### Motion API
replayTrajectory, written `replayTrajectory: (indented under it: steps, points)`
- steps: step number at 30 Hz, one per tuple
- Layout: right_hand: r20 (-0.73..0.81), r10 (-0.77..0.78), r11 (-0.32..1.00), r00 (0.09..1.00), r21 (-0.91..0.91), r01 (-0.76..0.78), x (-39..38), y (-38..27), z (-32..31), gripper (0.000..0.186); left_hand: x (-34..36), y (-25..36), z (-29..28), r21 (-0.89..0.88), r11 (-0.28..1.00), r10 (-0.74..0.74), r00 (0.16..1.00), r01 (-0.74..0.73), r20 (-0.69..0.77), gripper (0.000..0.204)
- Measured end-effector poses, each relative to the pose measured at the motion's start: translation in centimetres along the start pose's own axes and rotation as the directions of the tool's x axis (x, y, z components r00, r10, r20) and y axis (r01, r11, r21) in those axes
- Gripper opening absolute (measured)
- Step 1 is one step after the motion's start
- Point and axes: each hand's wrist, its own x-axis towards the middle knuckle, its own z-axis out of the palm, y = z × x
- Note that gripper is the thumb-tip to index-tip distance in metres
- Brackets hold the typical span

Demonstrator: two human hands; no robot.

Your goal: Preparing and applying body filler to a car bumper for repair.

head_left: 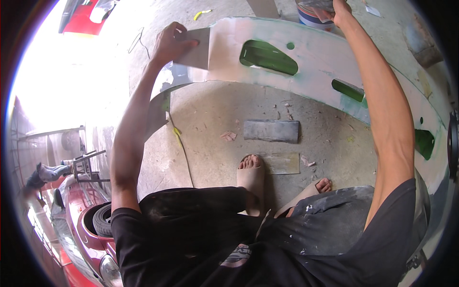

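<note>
A flat, squarish grey sheet [198, 55] overlaps the left part of a long, curved panel [325, 62], patchy pink, white and green with cut-outs; a grey item [319, 5] is beyond its far edge.

A panel [325, 52] arcs ahead of the person and round to the right. The left hand [172, 44] is at a sheet [197, 50] over its left part; the right hand [341, 12] is beside a bucket [313, 19] beyond it. Inside the arc, a block [271, 131] lies on the floor [215, 110], ahead of a flat piece [286, 163] beside the left foot [249, 161].
</note>
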Motion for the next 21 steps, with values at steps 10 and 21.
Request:
replayTrajectory:
  steps: [10, 21]
  points:
    - [-0.024, -0.01, 0.999, 1.0, 0.036, 0.011, -0.1, 0.1, -0.2, 0.053, -1.0, 0.7, -5.3, -0.626, 0.753, -0.165, 0.979, 0.204, 0.119, 0.019]
    - [-0.056, -0.055, 0.997, 0.997, 0.055, 0.058, 1.4, 0.3, -0.8, 0.044, -2.8, 2.5, -0.1, -0.57, 0.764, -0.318, 0.945, 0.303, 0.077, 0.033]
